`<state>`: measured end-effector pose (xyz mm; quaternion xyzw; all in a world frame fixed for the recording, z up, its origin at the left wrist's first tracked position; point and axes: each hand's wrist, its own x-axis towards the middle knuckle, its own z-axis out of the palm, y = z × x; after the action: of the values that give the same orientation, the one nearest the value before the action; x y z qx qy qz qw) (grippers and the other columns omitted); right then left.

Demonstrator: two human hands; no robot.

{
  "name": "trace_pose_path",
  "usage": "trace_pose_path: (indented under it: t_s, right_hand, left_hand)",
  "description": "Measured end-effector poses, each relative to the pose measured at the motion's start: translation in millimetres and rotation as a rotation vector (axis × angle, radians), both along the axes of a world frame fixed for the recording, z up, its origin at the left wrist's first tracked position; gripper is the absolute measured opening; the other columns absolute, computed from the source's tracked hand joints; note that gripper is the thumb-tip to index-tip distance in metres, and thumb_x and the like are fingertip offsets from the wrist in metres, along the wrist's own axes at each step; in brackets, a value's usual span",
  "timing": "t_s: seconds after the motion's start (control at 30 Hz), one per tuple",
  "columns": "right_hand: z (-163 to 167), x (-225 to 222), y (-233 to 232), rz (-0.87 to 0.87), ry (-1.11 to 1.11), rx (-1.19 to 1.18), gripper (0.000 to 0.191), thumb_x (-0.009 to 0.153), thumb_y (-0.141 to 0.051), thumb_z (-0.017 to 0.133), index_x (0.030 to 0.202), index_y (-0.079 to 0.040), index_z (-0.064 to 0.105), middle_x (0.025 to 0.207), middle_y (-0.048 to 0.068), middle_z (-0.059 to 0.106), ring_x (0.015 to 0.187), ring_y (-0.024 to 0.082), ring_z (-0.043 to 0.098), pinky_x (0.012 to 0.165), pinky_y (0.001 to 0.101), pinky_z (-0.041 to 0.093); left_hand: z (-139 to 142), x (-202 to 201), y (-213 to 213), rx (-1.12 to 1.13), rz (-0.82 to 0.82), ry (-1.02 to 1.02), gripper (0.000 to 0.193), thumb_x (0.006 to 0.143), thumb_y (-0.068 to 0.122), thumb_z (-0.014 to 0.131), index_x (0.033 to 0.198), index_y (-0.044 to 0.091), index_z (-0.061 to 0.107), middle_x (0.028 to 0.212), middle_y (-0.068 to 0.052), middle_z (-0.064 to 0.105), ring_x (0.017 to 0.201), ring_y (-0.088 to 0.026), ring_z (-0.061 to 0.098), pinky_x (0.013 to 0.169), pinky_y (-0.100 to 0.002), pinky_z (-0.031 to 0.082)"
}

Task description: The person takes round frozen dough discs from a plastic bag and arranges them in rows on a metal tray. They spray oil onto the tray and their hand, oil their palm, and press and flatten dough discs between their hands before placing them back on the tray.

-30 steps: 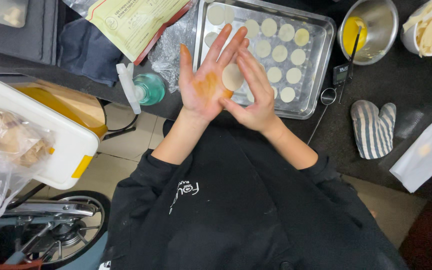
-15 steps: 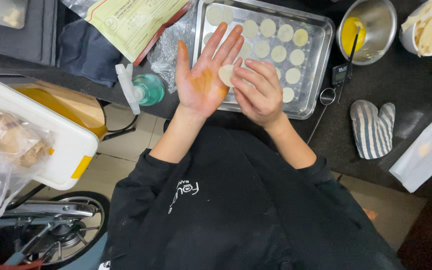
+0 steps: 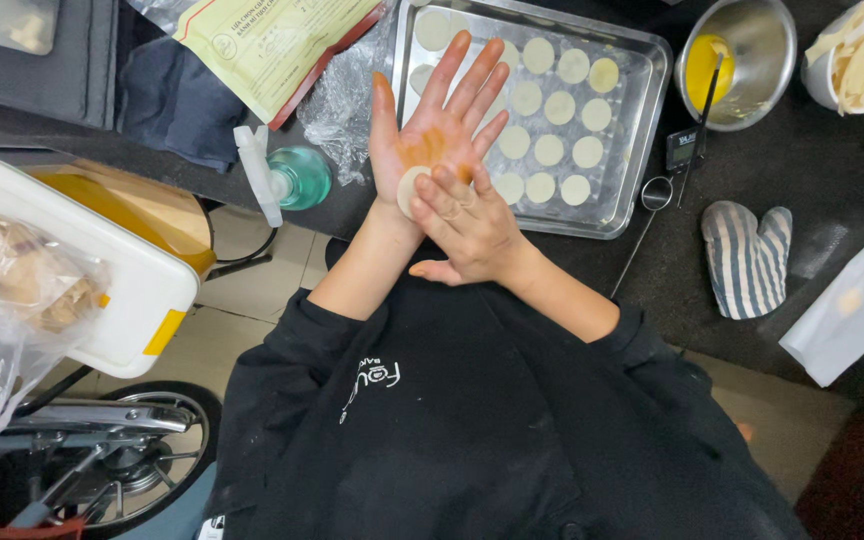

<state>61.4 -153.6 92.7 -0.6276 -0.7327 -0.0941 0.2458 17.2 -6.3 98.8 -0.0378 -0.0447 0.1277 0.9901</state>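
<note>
Low in the middle of the frame, the person's black sleeves are reaching up toward the counter. Just above them, the right hand [image 3: 472,225] is lying across the left wrist, its fingers loosely curled and pressing a dough disc [image 3: 410,189] against the heel of the left hand [image 3: 434,140]. That left hand is spreading flat and fully open, palm up, fingers pointing to the top of the frame, with an orange smear showing on the palm. The disc is looking thin, pale, soft and light, likely to stretch or tear; lifting it by the rim with fingertips would probably suit it best. Beyond the hands, a metal tray [image 3: 652,130] is holding rows of similar discs. Farther toward the upper right, a steel bowl [image 3: 767,45] is holding yellow liquid, and a striped oven mitt [image 3: 747,260] is lying at the right.
</note>
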Motion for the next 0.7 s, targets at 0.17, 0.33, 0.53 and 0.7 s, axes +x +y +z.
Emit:
trace_pose_path:
  t_s: [0.17,0.33,0.53,0.7]
  right_hand:
    - [-1,-3,3,0.000,-0.030,-0.046,0.081,0.101,-0.065,0.056,0.144,0.003,0.055,0.153,0.019,0.050,0.145,0.035,0.046,0.126,0.0508,0.006]
    - [16,-3,5,0.036,0.310,-0.081,0.079,0.097,-0.055,0.069,0.144,0.005,0.049,0.153,0.024,0.046,0.144,0.040,0.044,0.125,0.0534,0.019]
    - [32,0,17,-0.068,0.512,0.179,0.052,0.083,-0.019,0.091,0.122,-0.002,0.060,0.135,0.022,0.054,0.132,0.037,0.054,0.109,0.0475,0.050]
    - [28,-5,22,-0.149,0.438,0.226,0.021,0.087,0.000,0.082,0.105,0.000,0.070,0.115,0.015,0.068,0.110,0.034,0.070,0.099,0.0413,0.058]
  left_hand:
    - [-1,-3,-6,0.134,-0.009,0.013,0.088,0.102,0.073,0.026,0.169,0.015,0.021,0.171,-0.012,0.021,0.158,-0.023,0.021,0.128,-0.040,0.025]
    - [-5,-2,-4,0.141,0.002,0.005,0.086,0.103,0.073,0.026,0.168,0.016,0.025,0.170,-0.012,0.025,0.158,-0.023,0.024,0.128,-0.040,0.023]
    - [-16,-3,-1,0.188,0.098,0.101,0.082,0.105,0.071,0.026,0.165,0.015,0.030,0.167,-0.013,0.031,0.156,-0.025,0.028,0.126,-0.039,0.026]
    - [-31,3,-2,0.143,0.154,0.196,0.075,0.107,0.064,0.030,0.160,0.012,0.036,0.164,-0.017,0.039,0.148,-0.028,0.039,0.121,-0.041,0.036]
